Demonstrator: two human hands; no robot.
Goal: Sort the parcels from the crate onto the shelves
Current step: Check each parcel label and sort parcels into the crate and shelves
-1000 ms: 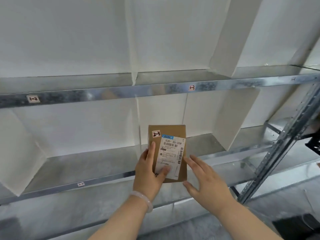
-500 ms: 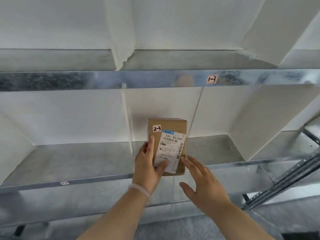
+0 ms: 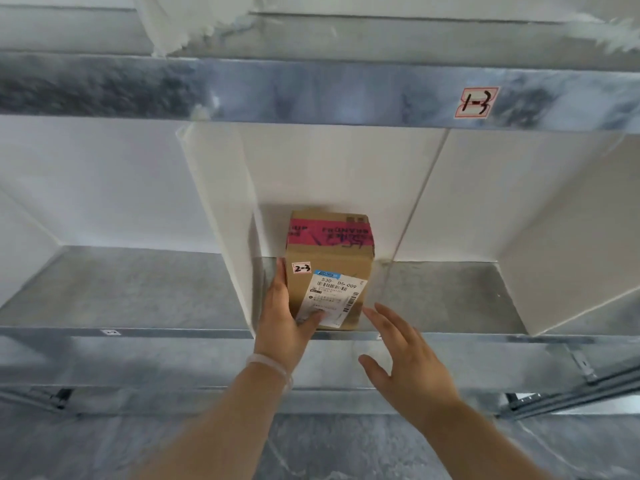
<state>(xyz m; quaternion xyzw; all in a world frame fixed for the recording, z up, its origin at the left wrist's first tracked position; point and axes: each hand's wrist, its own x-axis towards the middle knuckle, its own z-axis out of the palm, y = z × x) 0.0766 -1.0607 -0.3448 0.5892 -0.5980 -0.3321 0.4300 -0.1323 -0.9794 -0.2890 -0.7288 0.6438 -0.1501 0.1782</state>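
Observation:
A brown cardboard parcel [image 3: 330, 261] with pink tape, a white shipping label and a small tag reading 2-3 sits low in a compartment of the middle metal shelf [image 3: 450, 299], just right of a white divider [image 3: 221, 216]. My left hand [image 3: 284, 323] grips the parcel's near left corner, thumb across the label. Beside the parcel's lower right corner my right hand [image 3: 405, 362] hovers with its fingers spread, holding nothing. I cannot tell whether the parcel rests on the shelf floor.
The upper shelf's front rail [image 3: 311, 95] carries a tag marked 1-3 [image 3: 477, 102]. Another white divider [image 3: 554, 237] closes the compartment on the right. A lower shelf rail [image 3: 173, 358] and grey floor [image 3: 346, 452] lie below.
The parcel has moved forward into the shelf compartment and tipped so that its taped top shows. Both hands went along with it, and my view came closer to the shelf.

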